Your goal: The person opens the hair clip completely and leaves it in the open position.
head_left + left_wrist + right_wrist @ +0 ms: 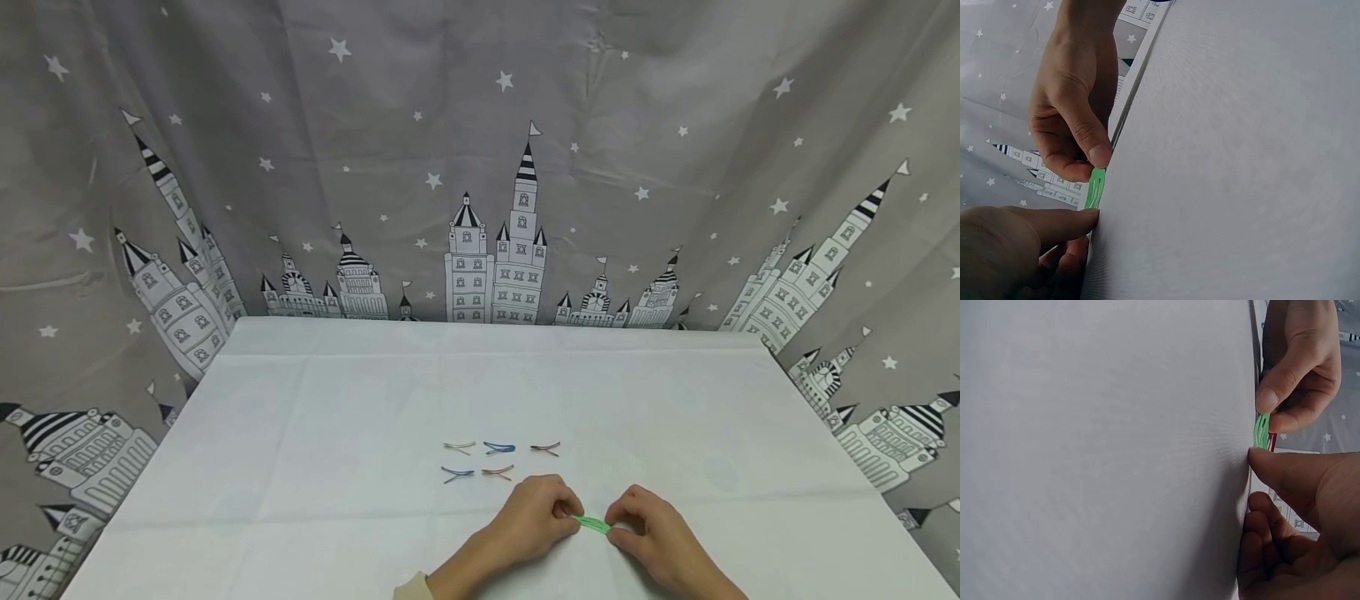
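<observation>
A green snap hair clip (592, 524) is held low over the white table, between the two hands. My left hand (531, 518) pinches one end of it between thumb and fingers. At the other end, my right hand (660, 533) grips it with the thumb and fingertips. In the left wrist view the clip (1095, 189) shows its slotted face, with the right hand (1075, 94) above and the left hand (1016, 244) below. The right wrist view has the clip (1261, 430) partly covered by the fingers at both ends.
Beyond the left hand lie several more hair clips in two rows: a pale one (459, 447), a blue one (499, 448), a brown one (545, 448), a grey-blue one (457, 474) and an orange-brown one (498, 472). A grey castle-print curtain (480, 100) hangs behind the white table (337, 400).
</observation>
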### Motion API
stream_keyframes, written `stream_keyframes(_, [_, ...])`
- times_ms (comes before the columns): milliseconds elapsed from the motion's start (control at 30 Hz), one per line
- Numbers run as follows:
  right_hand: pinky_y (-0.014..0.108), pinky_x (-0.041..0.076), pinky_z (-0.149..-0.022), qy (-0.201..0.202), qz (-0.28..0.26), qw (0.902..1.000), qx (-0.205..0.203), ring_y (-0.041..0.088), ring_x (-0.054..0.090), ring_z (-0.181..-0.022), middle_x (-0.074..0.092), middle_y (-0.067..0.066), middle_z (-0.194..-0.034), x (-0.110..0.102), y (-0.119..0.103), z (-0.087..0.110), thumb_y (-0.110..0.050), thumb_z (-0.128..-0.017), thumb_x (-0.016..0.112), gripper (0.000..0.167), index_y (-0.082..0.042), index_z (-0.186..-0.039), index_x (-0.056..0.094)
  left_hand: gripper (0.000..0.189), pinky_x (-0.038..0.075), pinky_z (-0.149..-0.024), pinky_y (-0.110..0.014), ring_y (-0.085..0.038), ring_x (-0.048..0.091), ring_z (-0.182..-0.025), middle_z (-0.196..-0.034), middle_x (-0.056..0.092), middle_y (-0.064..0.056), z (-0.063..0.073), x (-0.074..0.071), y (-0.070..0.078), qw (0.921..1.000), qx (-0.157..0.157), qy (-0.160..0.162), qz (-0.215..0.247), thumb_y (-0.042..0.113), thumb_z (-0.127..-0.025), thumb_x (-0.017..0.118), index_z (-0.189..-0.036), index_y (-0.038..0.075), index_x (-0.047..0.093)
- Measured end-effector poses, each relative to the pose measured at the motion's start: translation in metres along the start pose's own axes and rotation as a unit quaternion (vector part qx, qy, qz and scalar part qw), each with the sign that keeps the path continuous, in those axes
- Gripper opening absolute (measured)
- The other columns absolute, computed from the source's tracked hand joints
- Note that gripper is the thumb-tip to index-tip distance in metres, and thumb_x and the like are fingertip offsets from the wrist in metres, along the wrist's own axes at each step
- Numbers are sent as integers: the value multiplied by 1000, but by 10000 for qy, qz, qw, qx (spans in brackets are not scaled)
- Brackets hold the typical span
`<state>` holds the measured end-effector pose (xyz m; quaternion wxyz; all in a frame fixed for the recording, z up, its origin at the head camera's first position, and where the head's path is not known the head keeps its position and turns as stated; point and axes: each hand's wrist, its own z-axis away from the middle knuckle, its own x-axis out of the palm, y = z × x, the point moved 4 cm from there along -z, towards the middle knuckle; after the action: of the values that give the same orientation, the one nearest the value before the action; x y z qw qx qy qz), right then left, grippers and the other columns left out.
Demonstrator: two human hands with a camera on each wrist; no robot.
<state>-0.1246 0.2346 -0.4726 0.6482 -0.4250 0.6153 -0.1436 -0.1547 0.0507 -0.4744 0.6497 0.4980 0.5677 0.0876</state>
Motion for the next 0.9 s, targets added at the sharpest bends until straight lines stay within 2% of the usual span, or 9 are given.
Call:
stream_keyframes(267, [26,50,-73,126,-175,9994,-286,4,56,-81,57,-13,-86,0,-2,0,-6,-85,75,14,-18,-89,70,9,42,-60,-12,7,47,-63,-69,51,17,0,-1,0,9999,88,-36,134,5,-79,77,-80,14,75])
stream_keyframes(733, [25,43,-64,131,-281,9988,-390,2,49,-74,56,-12,-84,0,-1,0,-5,-86,74,13,-18,-85,71,10,42,-59,-11,8,49,-63,-68,55,18,1,0,0,9996,120,39,238,3,-79,75,-82,12,77])
stream_keyframes(900, [24,43,-65,63,-263,9993,-272,3,49,-75,56,-12,-85,1,-1,0,-7,-87,73,11,-18,-87,71,10,42,-58,-12,9,48,-63,-69,56,17,1,1,0,9995,146,23,292,2,-79,75,-84,10,78])
